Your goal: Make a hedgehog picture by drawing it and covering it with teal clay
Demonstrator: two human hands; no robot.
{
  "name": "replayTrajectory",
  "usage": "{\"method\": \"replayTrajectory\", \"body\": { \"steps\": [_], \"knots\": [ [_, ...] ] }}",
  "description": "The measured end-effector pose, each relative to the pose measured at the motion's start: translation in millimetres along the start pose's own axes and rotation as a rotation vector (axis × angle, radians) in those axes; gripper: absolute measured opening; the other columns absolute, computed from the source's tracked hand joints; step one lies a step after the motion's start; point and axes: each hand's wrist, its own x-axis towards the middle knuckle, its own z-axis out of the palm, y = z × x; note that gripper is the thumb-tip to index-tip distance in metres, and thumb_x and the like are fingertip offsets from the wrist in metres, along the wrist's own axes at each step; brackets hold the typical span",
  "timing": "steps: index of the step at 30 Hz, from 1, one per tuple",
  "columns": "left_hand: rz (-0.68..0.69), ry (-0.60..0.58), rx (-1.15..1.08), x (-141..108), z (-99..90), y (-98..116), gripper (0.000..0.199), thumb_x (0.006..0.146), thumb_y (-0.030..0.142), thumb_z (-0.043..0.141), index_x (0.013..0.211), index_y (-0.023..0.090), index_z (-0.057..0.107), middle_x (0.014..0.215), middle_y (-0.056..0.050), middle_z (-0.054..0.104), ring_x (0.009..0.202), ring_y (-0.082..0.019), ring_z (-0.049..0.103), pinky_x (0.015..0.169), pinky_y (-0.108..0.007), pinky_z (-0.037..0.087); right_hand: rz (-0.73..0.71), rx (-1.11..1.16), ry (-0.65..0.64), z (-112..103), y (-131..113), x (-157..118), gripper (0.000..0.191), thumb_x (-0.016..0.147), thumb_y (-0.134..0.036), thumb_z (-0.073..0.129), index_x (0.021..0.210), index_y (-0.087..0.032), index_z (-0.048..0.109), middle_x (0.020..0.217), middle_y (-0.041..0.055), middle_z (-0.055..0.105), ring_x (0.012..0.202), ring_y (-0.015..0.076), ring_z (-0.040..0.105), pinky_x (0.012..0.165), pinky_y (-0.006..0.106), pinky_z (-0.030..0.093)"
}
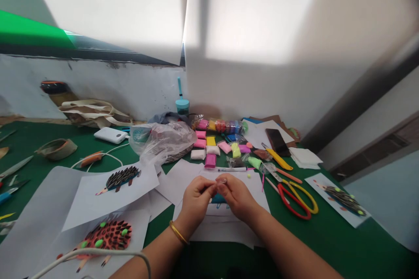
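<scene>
My left hand [197, 196], with a gold bangle on its wrist, meets my right hand [238, 196] above white paper [198, 232]. Both hands are closed, thumbs and fingertips pinched together. What lies between the fingertips is too small and too covered to name. Below them, a blue patch [218, 199] with blue marks shows on the paper, partly hidden by the hands. A tiny light-green ball [249, 176] rests to the right on the same paper. A capped pen [232, 169] lies along the paper's far edge.
Packets of coloured clay [212, 150] and a crumpled plastic bag [166, 139] lie beyond the hands. To the right are scissors [296, 200], a yellow cutter [279, 159] and a phone [277, 141]. Hedgehog pictures [122, 178] lie left; a white cable [98, 252] crosses the front.
</scene>
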Motion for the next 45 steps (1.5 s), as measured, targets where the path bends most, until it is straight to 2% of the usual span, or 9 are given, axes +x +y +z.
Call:
{"method": "replayTrajectory", "body": {
  "steps": [4,13,21,27,32,35,38,41,45],
  "knots": [
    [0.004,0.014,0.005,1.3,-2.9,-0.3,0.015,0.085,0.031,0.065,0.077,0.021,0.073,0.069,-0.001,0.06,0.067,-0.016,0.059,0.064,-0.028,0.048,0.003,-0.036,-0.058,-2.8,2.7,0.9,0.026,0.099,-0.04,0.043,0.092,-0.022,0.06,0.085,0.0034,0.064,0.08,0.019,0.058,0.074,0.031,0.045],
    [-0.043,0.003,-0.025,-0.1,2.9,-1.6,0.011,0.081,0.027,0.066,0.075,0.019,0.07,0.07,-0.001,0.059,0.067,-0.016,0.058,0.063,-0.027,0.048,-0.004,-0.124,-0.026,5.7,-2.6,-4.3,0.026,0.099,-0.034,0.04,0.086,-0.02,0.057,0.08,0.0039,0.06,0.073,0.0181,0.055,0.067,0.03,0.042],
    [-0.037,0.01,0.032,-0.4,-0.3,-2.0,0.015,0.084,0.031,0.065,0.078,0.019,0.071,0.071,-0.001,0.061,0.065,-0.015,0.059,0.061,-0.026,0.048,0.031,-0.035,-0.054,-1.2,2.5,-2.1,0.023,0.098,-0.035,0.044,0.088,-0.021,0.059,0.081,0.0027,0.061,0.075,0.0175,0.056,0.069,0.029,0.043],
    [-0.068,0.081,-0.052,4.7,-2.9,-8.5,0.015,0.082,0.033,0.068,0.079,0.018,0.071,0.072,-0.001,0.063,0.068,-0.016,0.061,0.063,-0.027,0.049,0.076,0.023,-0.071,-6.2,5.3,-2.5,0.027,0.094,-0.039,0.053,0.114,-0.023,0.06,0.106,0.006,0.068,0.096,0.0214,0.063,0.085,0.034,0.049],
    [-0.111,0.132,-0.146,7.9,-2.3,-18.4,0.029,0.082,0.035,0.068,0.107,0.019,0.067,0.095,-0.005,0.067,0.081,-0.019,0.066,0.075,-0.032,0.054,0.146,-0.088,0.033,-11.5,24.2,12.3,0.035,0.094,-0.043,0.051,0.12,-0.022,0.059,0.11,0.0082,0.069,0.101,0.0245,0.064,0.089,0.038,0.049],
    [-0.104,0.136,-0.096,7.7,-2.7,-19.7,0.03,0.085,0.035,0.065,0.111,0.02,0.065,0.101,-0.007,0.066,0.088,-0.02,0.066,0.079,-0.034,0.054,0.173,-0.201,0.075,-17.4,42.8,30.2,0.045,0.095,-0.047,0.049,0.13,-0.02,0.054,0.122,0.0114,0.065,0.11,0.028,0.061,0.092,0.042,0.048],
    [-0.107,0.116,-0.069,7.0,-4.6,-16.8,0.027,0.088,0.035,0.061,0.109,0.019,0.065,0.1,-0.007,0.066,0.088,-0.02,0.066,0.078,-0.034,0.054,0.2,-0.332,0.054,-28.7,60.5,43.6,0.051,0.096,-0.044,0.046,0.139,-0.019,0.046,0.133,0.0136,0.059,0.119,0.0289,0.056,0.096,0.042,0.047],
    [-0.113,0.113,-0.059,6.6,-5.9,-12.5,0.025,0.089,0.035,0.058,0.107,0.019,0.065,0.099,-0.007,0.066,0.088,-0.02,0.066,0.077,-0.034,0.054,0.282,-0.588,0.115,-54.4,78.1,45.8,0.043,0.095,-0.034,0.044,0.134,-0.019,0.052,0.133,0.0127,0.059,0.121,0.0278,0.054,0.102,0.041,0.041],
    [-0.12,0.099,-0.067,5.3,-3.6,-7.4,0.023,0.09,0.034,0.056,0.104,0.019,0.065,0.099,-0.008,0.065,0.086,-0.02,0.066,0.075,-0.033,0.054,0.683,-0.9,0.085,-105.9,105.4,38.3,0.038,0.09,-0.037,0.052,0.124,-0.022,0.062,0.126,0.0151,0.06,0.118,0.0337,0.054,0.094,0.046,0.043]
  ]
}}
